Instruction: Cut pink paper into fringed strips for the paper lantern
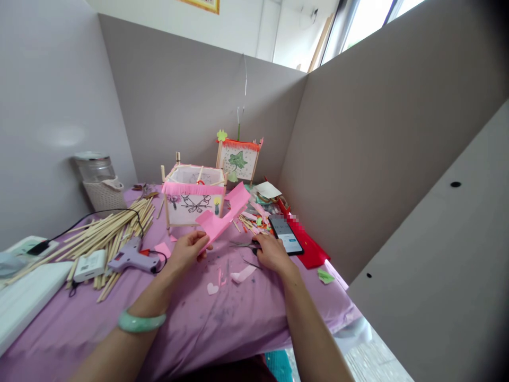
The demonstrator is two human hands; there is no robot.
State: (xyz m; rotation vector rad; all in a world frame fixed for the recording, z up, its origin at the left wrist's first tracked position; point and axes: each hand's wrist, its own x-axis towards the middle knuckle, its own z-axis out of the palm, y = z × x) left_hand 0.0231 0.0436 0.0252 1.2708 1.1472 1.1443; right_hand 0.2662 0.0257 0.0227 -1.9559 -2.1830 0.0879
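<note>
My left hand (193,249) pinches a sheet of pink paper (225,222) with a notch cut out of its upper edge. Opposite it, my right hand (271,251) is closed on scissors (253,245), whose thin blades point left toward the paper, apart from it. Below the hands lie a pink paper heart (212,288) and a curled pink scrap (243,274). Behind the pink paper stands a stick-framed lantern (193,204) with drawn panels and a pink fringe.
Left are wooden sticks (119,228), a lilac glue gun (133,257), a white power adapter (90,265) and a glass jar (95,168). A second lantern (238,160) stands behind. At right, a phone (287,233) lies beside red material (314,249). Grey partitions (207,90) surround the table.
</note>
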